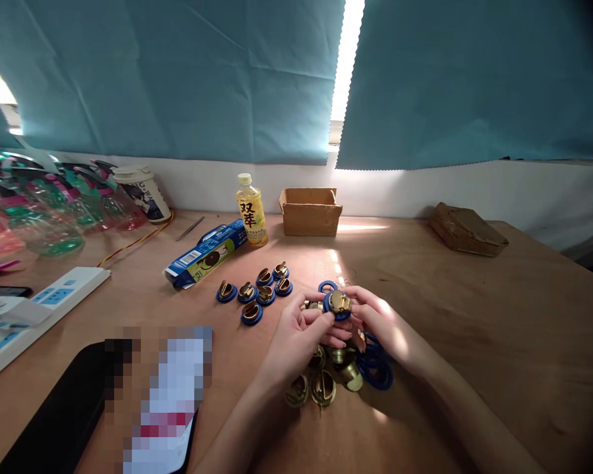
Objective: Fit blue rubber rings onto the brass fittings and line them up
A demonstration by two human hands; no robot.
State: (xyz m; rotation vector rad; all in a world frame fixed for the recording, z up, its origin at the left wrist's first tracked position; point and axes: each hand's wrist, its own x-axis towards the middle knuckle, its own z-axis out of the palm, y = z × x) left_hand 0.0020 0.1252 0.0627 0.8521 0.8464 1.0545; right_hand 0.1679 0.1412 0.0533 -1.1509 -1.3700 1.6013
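Grip: left hand (301, 326) and right hand (375, 319) hold a blue-ringed brass fitting (340, 303) by fingertips | Place: between hands; loose brass fittings (323, 388) at its 6 o'clock, loose blue rings (373, 361) 5, ringed fittings (265, 294) 9 | Technique: best press evenly around the rim, keeping it level.

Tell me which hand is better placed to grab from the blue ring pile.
Probably the right hand: it's nearer the blue ring pile. The left hand is farther left. Both appear to touch the brass-coloured piece.
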